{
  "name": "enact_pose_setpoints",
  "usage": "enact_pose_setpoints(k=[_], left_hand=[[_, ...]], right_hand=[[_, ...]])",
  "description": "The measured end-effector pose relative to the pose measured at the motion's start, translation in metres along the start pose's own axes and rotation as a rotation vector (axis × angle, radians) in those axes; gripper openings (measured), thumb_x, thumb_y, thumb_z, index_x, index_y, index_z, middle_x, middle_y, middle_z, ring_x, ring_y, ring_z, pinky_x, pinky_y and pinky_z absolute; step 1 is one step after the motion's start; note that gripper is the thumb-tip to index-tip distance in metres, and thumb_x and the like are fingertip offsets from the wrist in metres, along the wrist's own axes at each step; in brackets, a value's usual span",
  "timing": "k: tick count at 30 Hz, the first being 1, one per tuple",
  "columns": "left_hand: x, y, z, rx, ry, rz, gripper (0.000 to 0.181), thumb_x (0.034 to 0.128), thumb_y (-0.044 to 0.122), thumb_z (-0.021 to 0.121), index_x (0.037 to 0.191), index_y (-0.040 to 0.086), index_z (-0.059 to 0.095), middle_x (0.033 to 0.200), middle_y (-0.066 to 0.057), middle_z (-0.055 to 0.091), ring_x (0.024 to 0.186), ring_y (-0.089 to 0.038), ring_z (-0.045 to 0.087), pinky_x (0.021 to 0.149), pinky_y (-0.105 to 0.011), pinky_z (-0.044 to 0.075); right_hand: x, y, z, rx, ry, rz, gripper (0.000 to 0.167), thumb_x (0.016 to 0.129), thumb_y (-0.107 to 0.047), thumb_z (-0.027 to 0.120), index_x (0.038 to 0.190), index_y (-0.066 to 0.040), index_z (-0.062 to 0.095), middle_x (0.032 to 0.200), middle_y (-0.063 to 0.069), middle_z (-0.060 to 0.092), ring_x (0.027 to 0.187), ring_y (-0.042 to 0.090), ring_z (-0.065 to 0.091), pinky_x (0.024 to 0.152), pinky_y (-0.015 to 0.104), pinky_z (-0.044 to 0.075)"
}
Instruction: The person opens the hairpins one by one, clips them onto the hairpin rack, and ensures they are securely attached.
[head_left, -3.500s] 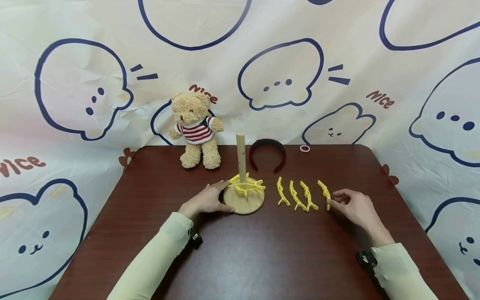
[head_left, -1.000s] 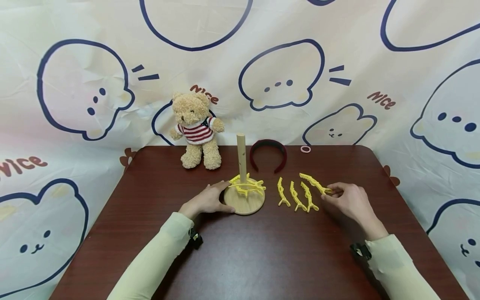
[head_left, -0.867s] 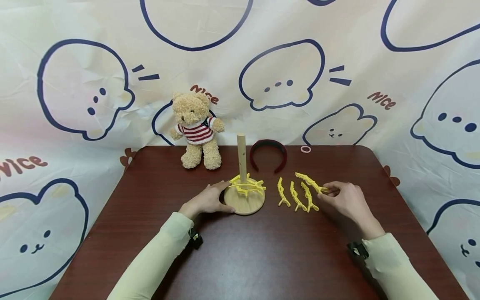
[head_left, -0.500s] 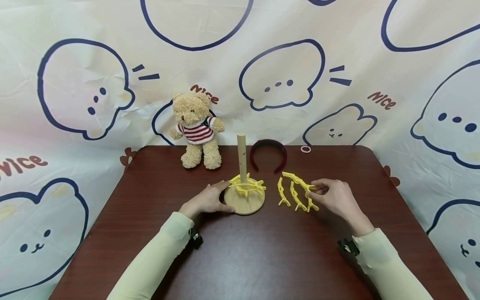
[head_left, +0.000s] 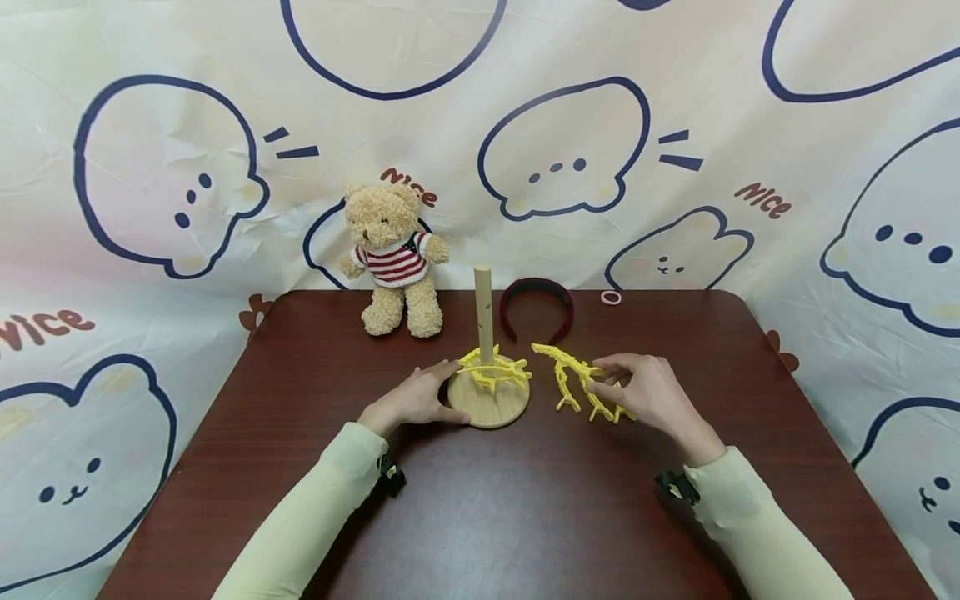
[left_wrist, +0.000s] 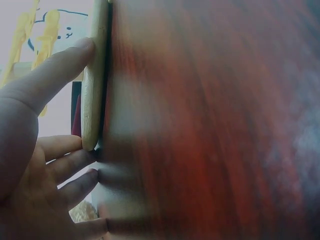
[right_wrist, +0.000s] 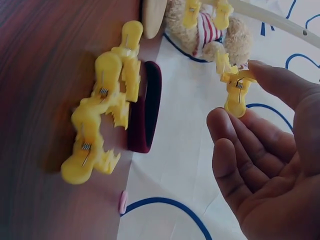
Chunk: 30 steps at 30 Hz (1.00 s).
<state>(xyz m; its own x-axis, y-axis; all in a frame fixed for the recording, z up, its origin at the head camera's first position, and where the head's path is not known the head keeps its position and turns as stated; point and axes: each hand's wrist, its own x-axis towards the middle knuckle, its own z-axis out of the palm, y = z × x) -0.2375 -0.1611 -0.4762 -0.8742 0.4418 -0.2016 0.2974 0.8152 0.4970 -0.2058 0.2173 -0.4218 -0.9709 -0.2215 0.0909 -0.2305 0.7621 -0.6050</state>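
Note:
My left hand (head_left: 411, 398) grips the left edge of the round base of a wooden stand (head_left: 491, 410), thumb on the near side and fingers farther round. An upright post rises from the base, with several yellow hair clips (head_left: 491, 372) around its foot. In my right hand (head_left: 651, 393) a yellow hair clip (head_left: 553, 354) is pinched at its handle end between thumb and fingers. Its long toothed end points left to the stand, above the table. Below it lie three more yellow clips (right_wrist: 102, 90), partly covered by the held clip and hand in the head view.
Behind the stand a dark red headband (head_left: 537, 287) lies on the brown table (head_left: 480, 517). A teddy bear (head_left: 393, 258) in a striped shirt sits back left. Near the far edge lies a small pink ring (head_left: 611, 297). A printed cloth hangs behind.
My right hand has picked up the rightmost yellow hair clip, turned it and carried it left over the other loose ones. The left hand has stayed at the stand's base.

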Motion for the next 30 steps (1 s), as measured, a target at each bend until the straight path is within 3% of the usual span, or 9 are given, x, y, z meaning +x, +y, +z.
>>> enact_pose_setpoints(k=[16, 23, 30], left_hand=[[-0.001, 0.002, -0.002, -0.015, 0.002, 0.014, 0.101, 0.0779, 0.054, 0.081, 0.156, 0.010, 0.034, 0.161, -0.017, 0.033, 0.153, -0.029, 0.027, 0.123, -0.062, 0.016], [-0.003, 0.004, -0.003, -0.020, 0.001, 0.016, 0.101, 0.0785, 0.053, 0.081, 0.156, 0.009, 0.034, 0.161, -0.018, 0.033, 0.153, -0.031, 0.027, 0.122, -0.062, 0.017], [-0.003, 0.004, -0.003, -0.026, -0.001, 0.015, 0.101, 0.0783, 0.052, 0.081, 0.156, 0.009, 0.034, 0.161, -0.018, 0.033, 0.153, -0.031, 0.027, 0.123, -0.061, 0.016]], right_hand=[[0.008, -0.028, 0.004, 0.002, -0.028, -0.088, 0.029, 0.084, -0.032, 0.082, 0.108, -0.018, 0.078, 0.089, -0.006, 0.072, 0.073, 0.014, 0.059, 0.059, 0.027, 0.051], [0.012, -0.036, 0.007, 0.003, 0.009, -0.206, 0.023, 0.084, -0.029, 0.081, 0.105, -0.019, 0.079, 0.092, -0.008, 0.074, 0.071, 0.009, 0.062, 0.059, 0.025, 0.052], [0.018, -0.044, 0.011, 0.001, 0.028, -0.252, 0.023, 0.085, -0.029, 0.081, 0.106, -0.020, 0.079, 0.089, -0.008, 0.074, 0.071, 0.006, 0.062, 0.060, 0.024, 0.051]])
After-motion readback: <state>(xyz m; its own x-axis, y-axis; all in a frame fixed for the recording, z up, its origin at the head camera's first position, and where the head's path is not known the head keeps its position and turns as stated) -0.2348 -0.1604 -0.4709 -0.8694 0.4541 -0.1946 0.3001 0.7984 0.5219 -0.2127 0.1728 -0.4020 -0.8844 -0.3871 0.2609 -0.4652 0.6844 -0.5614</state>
